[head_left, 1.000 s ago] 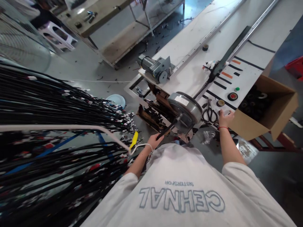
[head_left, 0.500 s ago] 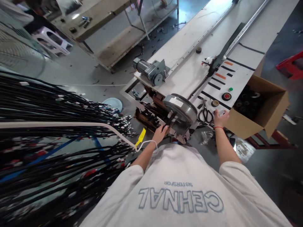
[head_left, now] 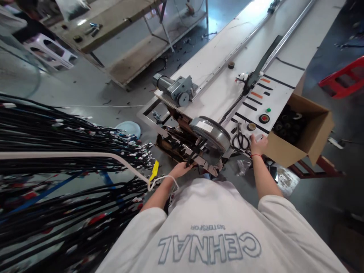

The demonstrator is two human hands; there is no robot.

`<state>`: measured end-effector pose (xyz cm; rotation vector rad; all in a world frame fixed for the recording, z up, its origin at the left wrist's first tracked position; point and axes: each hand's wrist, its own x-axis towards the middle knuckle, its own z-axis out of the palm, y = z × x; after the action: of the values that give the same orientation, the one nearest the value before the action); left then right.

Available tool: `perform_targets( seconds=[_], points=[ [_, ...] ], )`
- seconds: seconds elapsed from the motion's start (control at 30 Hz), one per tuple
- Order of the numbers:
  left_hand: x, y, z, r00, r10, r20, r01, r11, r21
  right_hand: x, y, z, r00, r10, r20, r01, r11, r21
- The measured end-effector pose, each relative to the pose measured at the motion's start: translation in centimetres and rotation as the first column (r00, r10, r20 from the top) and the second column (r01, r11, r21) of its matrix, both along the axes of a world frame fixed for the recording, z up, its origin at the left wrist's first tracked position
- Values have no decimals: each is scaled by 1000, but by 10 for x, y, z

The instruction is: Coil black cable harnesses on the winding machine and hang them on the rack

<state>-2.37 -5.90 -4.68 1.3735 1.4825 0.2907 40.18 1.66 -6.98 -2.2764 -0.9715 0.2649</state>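
Note:
My left hand (head_left: 182, 169) is closed around the lower end of a dark bar (head_left: 196, 151), in front of a round grey drum (head_left: 212, 132) at the near end of the long white table. Whether the bar joins the drum is hard to see. My right hand (head_left: 259, 145) rests on the table's near edge, thumb and fingers apart, with a small pale shape between them that I cannot make out. Just left of it lie black-handled scissors (head_left: 240, 141). A tape roll (head_left: 251, 126) and a red button (head_left: 264, 118) sit beyond the fingers.
A cardboard box (head_left: 303, 148) of dark rolls stands right of the white table (head_left: 216, 89). Bundles of black cables (head_left: 71, 132) hang at left, near a pale bent tube (head_left: 125, 163) with a yellow tag. A motor (head_left: 176, 89) is mounted at the table's end.
My left hand has moved down and left, with the dark bar still in its grasp. The right hand stays at the table edge. The whole view has shifted slightly.

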Motion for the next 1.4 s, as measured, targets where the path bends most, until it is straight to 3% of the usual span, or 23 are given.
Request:
perform_targets(
  seconds=[0.1, 0.17, 0.33, 0.53, 0.7, 0.8, 0.9, 1.13, 1.3, 1.37, 1.4],
  points=[
    [-22, -13, 11, 999, -34, -26, 33, 999, -5, -1, -1, 1, 1000, -2, -1, 2, 1000, 7],
    [-27, -24, 22, 1000, 7, -6, -7, 999, 53, -1, -1, -1, 1000, -9, 6, 9, 1000, 19],
    [-2, -35, 39, 996, 91, 19, -93, 990, 110, 0, -1, -5, 1000, -19, 5, 19, 999, 28],
    [22, -25, 34, 997, 70, 13, -71, 988, 141, 0, -2, -4, 1000, -26, 2, 26, 999, 40],
    [17, -24, 19, 997, 56, 51, -61, 994, 93, -2, -3, -1, 999, -47, -16, 47, 999, 10],
    [9, -25, 9, 999, -36, 3, 36, 999, 28, -2, -3, 1, 998, -52, -20, 51, 999, -14],
    [5, -30, 5, 994, -91, -53, 94, 994, 59, -1, -1, 2, 999, -40, -20, 40, 999, -26],
    [9, -38, 16, 995, 72, 73, -78, 993, 86, 1, -1, 1, 1000, -26, -1, 26, 998, -50],
    [11, -28, 21, 969, 148, 197, -163, 985, 62, -8, 5, 26, 992, -59, 108, 64, 997, -41],
    [18, -17, 22, 951, 145, 273, -165, 985, 51, -25, 20, 47, 996, 58, 75, -62, 997, 54],
    [24, -9, 22, 936, 151, 318, -173, 984, 45, -37, 31, 59, 983, 181, -4, -180, 978, 105]
  ],
)
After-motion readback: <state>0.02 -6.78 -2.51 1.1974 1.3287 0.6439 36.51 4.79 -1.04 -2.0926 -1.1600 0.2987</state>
